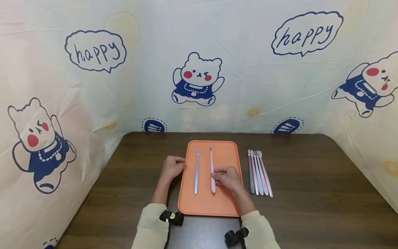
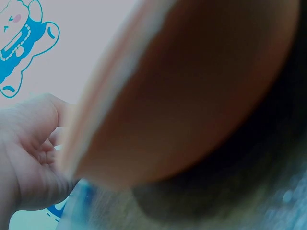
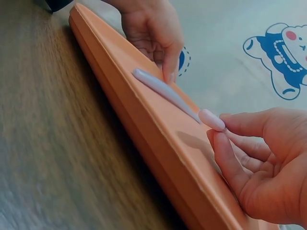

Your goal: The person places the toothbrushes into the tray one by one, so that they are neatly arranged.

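Note:
My right hand (image 1: 228, 178) pinches a pink toothbrush (image 1: 212, 186) between thumb and fingers, over the orange tray (image 1: 186, 205). In the right wrist view its handle end (image 3: 211, 120) is raised off the tray and casts a shadow there. To its left a blue toothbrush (image 1: 197, 174) lies lengthwise on the tray, bristle end away from me. My left hand (image 1: 172, 167) grips the tray's left rim. Seen from the left wrist, the tray's blurred underside (image 2: 192, 96) fills most of the picture and hides part of that hand.
Right of the tray, several toothbrushes (image 1: 259, 173) in blue and pink lie side by side on the dark wooden table (image 1: 311, 193). A patterned cloth (image 1: 248, 86) hangs behind the table and along its sides.

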`<action>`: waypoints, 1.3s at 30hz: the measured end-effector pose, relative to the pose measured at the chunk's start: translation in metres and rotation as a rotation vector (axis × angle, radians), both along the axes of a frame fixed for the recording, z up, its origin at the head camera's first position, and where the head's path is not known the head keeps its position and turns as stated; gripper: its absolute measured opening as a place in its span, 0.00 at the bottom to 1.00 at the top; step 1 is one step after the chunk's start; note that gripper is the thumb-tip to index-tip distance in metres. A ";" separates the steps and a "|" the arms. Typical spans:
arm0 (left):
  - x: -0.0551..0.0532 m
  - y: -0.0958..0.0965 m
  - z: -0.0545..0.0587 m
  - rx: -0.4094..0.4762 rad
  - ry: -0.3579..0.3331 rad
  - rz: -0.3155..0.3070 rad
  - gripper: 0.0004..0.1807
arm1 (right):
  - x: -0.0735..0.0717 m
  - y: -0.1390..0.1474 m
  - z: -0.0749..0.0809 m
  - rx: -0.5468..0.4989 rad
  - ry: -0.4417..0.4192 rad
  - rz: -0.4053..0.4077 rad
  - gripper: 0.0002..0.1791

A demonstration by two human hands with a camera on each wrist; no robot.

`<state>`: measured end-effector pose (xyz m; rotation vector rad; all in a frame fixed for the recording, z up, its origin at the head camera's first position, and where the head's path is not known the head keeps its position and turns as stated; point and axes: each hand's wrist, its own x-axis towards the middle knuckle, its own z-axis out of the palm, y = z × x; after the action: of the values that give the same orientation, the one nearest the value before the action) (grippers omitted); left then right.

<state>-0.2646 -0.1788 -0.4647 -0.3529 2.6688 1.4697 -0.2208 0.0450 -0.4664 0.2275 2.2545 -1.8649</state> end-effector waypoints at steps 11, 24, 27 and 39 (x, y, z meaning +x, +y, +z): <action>0.000 0.000 -0.001 0.003 0.000 0.001 0.14 | -0.003 -0.007 -0.002 0.039 -0.002 0.015 0.14; 0.000 0.001 -0.001 0.006 -0.002 0.013 0.14 | -0.004 -0.015 0.003 0.157 -0.006 0.012 0.13; 0.000 0.001 -0.001 0.005 0.008 0.013 0.14 | -0.005 -0.017 0.003 0.191 0.009 0.014 0.12; -0.001 0.000 -0.002 0.007 0.004 0.007 0.14 | -0.003 -0.025 0.005 0.285 0.069 0.057 0.10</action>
<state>-0.2657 -0.1786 -0.4667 -0.3590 2.6672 1.4831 -0.2241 0.0197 -0.4618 0.1420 2.5411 -1.5422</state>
